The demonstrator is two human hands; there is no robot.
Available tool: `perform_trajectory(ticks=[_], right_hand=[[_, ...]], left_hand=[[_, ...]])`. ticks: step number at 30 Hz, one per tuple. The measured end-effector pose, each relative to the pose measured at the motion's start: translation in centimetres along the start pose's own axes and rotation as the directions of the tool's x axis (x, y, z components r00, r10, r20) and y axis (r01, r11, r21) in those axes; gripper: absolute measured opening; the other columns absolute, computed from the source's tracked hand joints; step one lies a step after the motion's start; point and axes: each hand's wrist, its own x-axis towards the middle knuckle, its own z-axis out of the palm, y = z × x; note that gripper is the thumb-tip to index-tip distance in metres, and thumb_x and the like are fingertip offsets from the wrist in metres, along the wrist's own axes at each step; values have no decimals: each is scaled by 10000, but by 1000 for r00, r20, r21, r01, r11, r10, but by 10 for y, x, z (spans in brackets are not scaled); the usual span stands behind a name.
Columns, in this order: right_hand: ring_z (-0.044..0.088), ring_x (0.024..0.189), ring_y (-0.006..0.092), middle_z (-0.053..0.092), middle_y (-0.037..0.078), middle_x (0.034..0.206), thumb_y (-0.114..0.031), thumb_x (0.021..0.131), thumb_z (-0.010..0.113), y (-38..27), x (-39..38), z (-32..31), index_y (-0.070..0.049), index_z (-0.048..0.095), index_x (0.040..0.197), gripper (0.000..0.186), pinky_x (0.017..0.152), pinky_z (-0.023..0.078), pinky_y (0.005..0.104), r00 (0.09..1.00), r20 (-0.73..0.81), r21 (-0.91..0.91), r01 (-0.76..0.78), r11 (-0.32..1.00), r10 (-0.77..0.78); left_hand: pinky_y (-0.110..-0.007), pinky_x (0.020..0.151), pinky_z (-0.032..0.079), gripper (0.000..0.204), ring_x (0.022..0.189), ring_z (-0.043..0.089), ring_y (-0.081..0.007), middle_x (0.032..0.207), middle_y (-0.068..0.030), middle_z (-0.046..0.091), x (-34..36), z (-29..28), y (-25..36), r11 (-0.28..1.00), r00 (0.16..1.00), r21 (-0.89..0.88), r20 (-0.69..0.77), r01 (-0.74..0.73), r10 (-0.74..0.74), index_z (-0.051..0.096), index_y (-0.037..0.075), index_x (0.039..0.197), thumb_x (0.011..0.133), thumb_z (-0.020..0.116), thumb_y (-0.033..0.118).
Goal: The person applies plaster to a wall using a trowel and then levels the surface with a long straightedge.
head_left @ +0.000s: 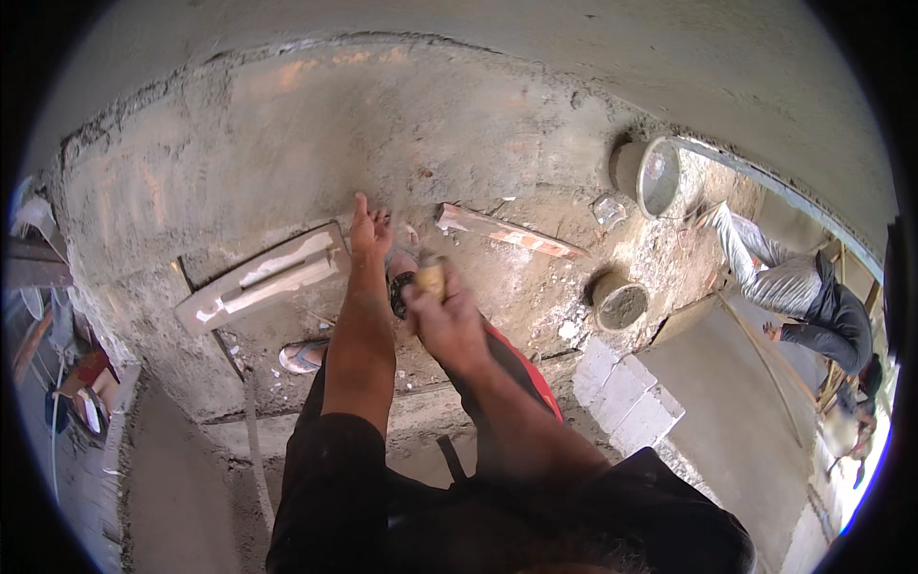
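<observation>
My left hand (369, 231) is raised in front of the grey plastered wall (316, 143), fingers apart, with nothing in it. Beside it, my right hand (448, 320) is wrapped around a short yellowish-tan handle (432, 279). Motion smears this hand, and what the handle belongs to cannot be made out. To the left, a long wooden plastering float (220, 304) with a grip along its back leans at the foot of the wall. A mortar-stained wooden board (512, 231) lies to the right of my hands.
Two mortar buckets stand at the right, a larger one (660, 177) and a smaller one (620, 302). Pale blocks (631, 397) lie near a low ledge. A co-worker (808, 297) bends over at far right. My sandalled foot (304, 357) rests on rubble-strewn ground.
</observation>
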Motion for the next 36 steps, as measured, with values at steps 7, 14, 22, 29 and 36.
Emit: perform_trajectory(ticks=[7, 14, 22, 29, 36], right_hand=[[525, 673, 74, 618, 26, 876, -94, 892, 578, -19, 73, -223, -25, 585, 1056, 178, 589, 439, 231, 820, -297, -473, 318, 821, -489], [573, 969, 195, 622, 80, 1074, -309, 863, 640, -42, 86, -291, -27, 611, 1116, 380, 874, 454, 345, 950, -313, -201, -65, 977, -1], [585, 806, 193, 582, 51, 908, -105, 794, 614, -90, 36, -295, -30, 538, 1107, 331, 700, 509, 361, 952, -134, -37, -283, 958, 276], [592, 766, 136, 621, 44, 872, 8, 722, 628, -106, -112, -227, -41, 589, 1010, 294, 674, 498, 300, 993, -112, 109, -25, 994, 37], [567, 700, 125, 592, 19, 793, 33, 718, 684, -116, -216, -215, -45, 567, 916, 243, 642, 477, 282, 996, -88, 24, 26, 999, -24]], left_hand=[[-358, 819, 530, 406, 798, 583, -180, 938, -28, 594, -119, 41, 9, 974, 981, 119, -9, -191, 193, 555, 95, 1130, 848, 729, 331], [-332, 702, 551, 297, 724, 597, -162, 916, -5, 608, -249, 50, 39, 933, 959, 260, -71, -249, 275, 603, 118, 1048, 824, 754, 243], [-379, 812, 539, 371, 876, 615, -209, 1045, -52, 619, -320, 58, 66, 885, 959, 385, 2, -262, 284, 587, 94, 1142, 856, 701, 301], [-476, 1017, 414, 558, 1116, 554, -294, 1226, -82, 597, -366, 38, 80, 952, 967, 176, 76, -252, 242, 495, 80, 1316, 903, 602, 439], [-476, 1021, 423, 608, 1174, 533, -303, 1281, -97, 574, -403, -5, 65, 938, 948, 141, 42, -318, 315, 503, 68, 1312, 884, 613, 486]])
